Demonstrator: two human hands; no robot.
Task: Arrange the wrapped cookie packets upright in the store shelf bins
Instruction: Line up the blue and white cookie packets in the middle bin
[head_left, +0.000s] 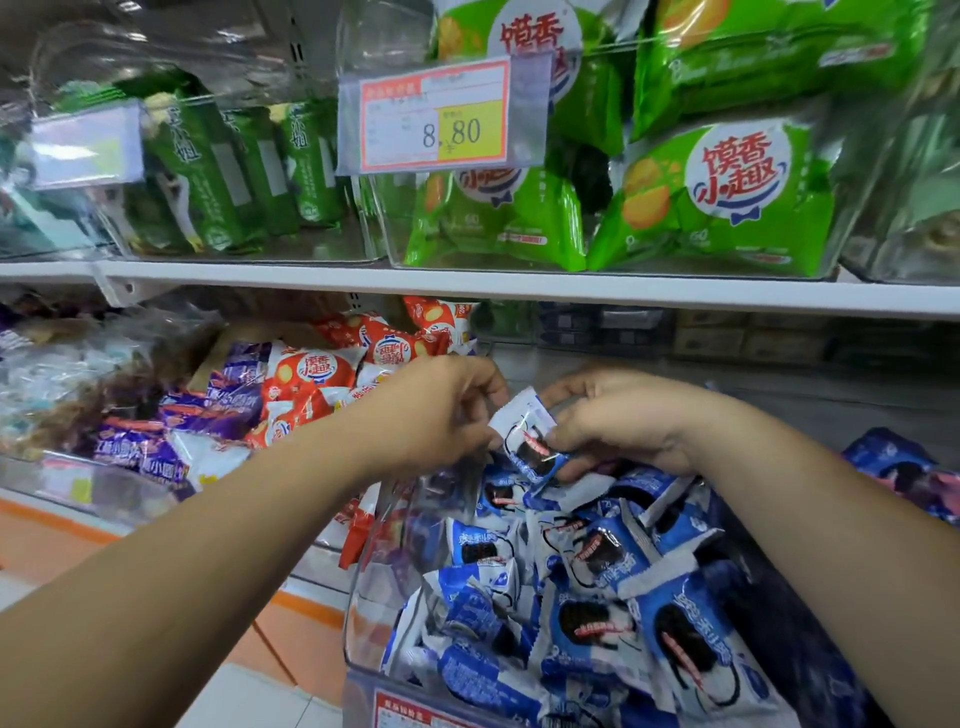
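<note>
Reading the centre of the scene: what do the two hands have hold of? (First onlooker)

One blue-and-white cookie packet (524, 434), held just over the heap at the far end of the clear bin (382, 597). The left hand (441, 410) has its fingers curled in and seems to pinch the packet's upper left edge. The right hand (623, 415) curls round its right side, thumb across the wrapper. Neither hand is spread. (Second onlooker)

Why two hands for so light a thing? (First onlooker)

Likely to turn it. It sits tilted, one sealed end up and to the left, and a grip at each side lets the person square it before setting it down on end. (Second onlooker)

And the others? (First onlooker)

The blue packets (597, 597) below lie jumbled, flat or slanted and overlapping. I can make out few, if any, upright from where I stand, so I judge the sorting far from done. The bin's far end, near the hands, looks a sensible place for a row, since a packet there could lean on the wall. The red packets (317, 371) in the bin to the left are equally loose. (Second onlooker)

Any risk? (First onlooker)

Slick wrappers: a packet stood on a loose heap may topple unless its neighbours are cleared aside first. (Second onlooker)
</note>
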